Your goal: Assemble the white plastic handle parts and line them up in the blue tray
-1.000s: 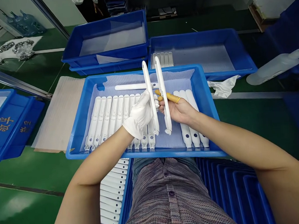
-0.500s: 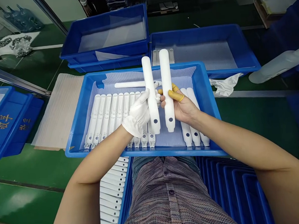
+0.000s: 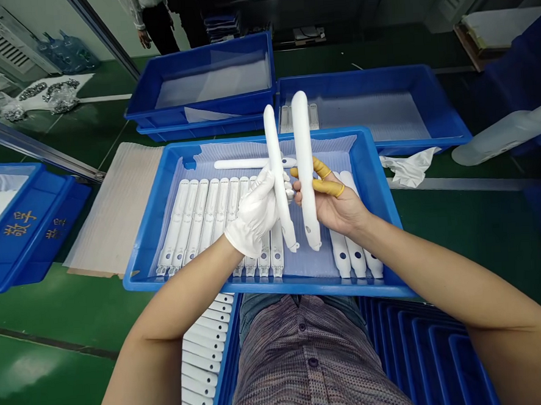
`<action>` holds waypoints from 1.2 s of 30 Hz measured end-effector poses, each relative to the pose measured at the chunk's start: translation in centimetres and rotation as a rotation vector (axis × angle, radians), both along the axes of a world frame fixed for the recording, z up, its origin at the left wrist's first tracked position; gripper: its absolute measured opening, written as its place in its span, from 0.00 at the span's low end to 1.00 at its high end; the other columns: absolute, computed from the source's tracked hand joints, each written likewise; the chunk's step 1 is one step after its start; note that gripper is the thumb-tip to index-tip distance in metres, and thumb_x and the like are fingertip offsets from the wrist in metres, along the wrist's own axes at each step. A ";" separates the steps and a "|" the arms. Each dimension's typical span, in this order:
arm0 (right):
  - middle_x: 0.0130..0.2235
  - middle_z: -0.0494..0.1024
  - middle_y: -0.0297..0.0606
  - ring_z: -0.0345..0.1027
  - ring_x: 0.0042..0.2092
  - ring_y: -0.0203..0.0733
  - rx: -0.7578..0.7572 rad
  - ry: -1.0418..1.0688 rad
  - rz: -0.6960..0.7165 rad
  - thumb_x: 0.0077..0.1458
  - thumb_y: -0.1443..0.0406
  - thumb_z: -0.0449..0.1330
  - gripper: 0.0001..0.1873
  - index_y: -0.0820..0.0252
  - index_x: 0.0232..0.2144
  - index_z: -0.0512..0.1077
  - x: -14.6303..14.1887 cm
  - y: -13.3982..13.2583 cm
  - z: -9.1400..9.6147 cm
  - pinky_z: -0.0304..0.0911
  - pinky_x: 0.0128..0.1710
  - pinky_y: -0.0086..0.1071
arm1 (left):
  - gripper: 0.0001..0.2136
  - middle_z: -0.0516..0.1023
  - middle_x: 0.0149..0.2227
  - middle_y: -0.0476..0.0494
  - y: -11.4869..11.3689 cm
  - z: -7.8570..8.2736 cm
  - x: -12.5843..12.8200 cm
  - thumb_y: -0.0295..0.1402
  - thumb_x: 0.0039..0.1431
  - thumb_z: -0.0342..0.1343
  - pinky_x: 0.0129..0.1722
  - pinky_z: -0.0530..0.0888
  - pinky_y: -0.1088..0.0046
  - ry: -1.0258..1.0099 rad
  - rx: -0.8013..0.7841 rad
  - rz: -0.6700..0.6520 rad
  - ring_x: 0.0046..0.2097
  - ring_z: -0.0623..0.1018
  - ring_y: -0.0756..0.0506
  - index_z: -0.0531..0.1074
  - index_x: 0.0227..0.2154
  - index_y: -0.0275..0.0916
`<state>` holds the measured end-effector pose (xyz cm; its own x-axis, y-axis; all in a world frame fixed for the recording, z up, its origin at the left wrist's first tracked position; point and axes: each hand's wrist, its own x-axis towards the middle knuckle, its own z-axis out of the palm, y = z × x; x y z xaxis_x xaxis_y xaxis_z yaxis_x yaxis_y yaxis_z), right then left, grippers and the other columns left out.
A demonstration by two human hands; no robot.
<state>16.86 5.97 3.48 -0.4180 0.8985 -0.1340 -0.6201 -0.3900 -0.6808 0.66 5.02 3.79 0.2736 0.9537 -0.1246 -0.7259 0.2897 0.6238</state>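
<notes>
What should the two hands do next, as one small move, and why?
Perhaps roll both white pieces slightly in the fingers. The left hand and the right hand each hold one over the blue tray, and both pieces are turned partly edge-on in the head view, so their broad faces are not fully seen.

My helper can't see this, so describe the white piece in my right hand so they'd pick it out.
Find the lighter blue tray in the middle. Over it, the right hand holds a long white piece. Yellow finger covers grip it, whereas its neighbour, the left-hand piece, is in a white glove.
</notes>
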 end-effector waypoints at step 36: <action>0.62 0.68 0.44 0.74 0.55 0.54 0.699 -1.180 -0.270 0.63 0.61 0.58 0.38 0.41 0.72 0.53 2.0 1.4 -3.4 0.76 0.52 0.56 | 0.47 0.81 0.45 0.34 1.7 -4.7 -2.0 0.40 0.55 0.67 0.43 0.80 0.56 1.210 0.302 -0.116 0.40 0.82 0.38 0.49 0.72 0.35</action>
